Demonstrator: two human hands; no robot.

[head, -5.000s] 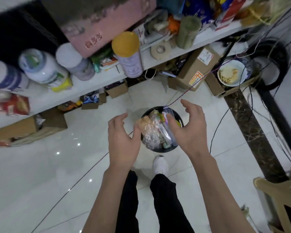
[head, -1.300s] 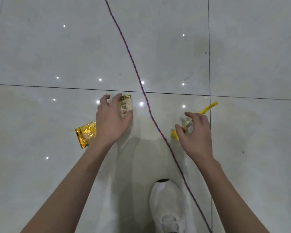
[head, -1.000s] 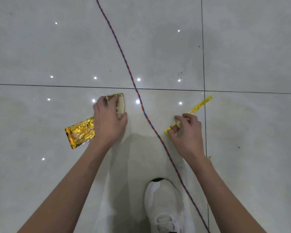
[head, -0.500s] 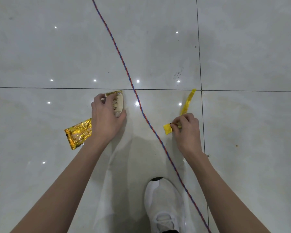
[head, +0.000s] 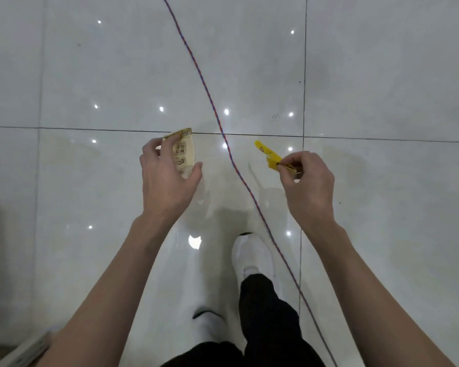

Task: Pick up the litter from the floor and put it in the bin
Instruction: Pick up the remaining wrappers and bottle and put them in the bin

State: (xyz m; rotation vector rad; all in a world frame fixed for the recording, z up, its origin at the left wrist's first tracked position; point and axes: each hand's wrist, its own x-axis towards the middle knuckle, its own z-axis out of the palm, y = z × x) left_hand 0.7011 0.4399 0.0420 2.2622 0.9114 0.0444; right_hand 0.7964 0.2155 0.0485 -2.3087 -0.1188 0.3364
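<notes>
My left hand [head: 167, 181] grips a gold and beige snack wrapper [head: 183, 154], its printed end sticking up past my fingers; the rest is hidden behind the hand. My right hand [head: 306, 185] pinches a thin yellow wrapper strip [head: 269, 154] between thumb and fingertips, the strip pointing up and left. Both pieces are held above the glossy white tiled floor [head: 117, 75]. The bin is not in view.
A red and blue twisted cable [head: 210, 102] runs across the floor between my hands and past my white shoe [head: 252, 255]. A grey object edge [head: 24, 350] shows at the bottom left corner.
Both hands have lifted off the floor with their wrappers. The gold wrapper's foil end is now hidden behind my left hand, and the yellow strip has swung to point up-left.
</notes>
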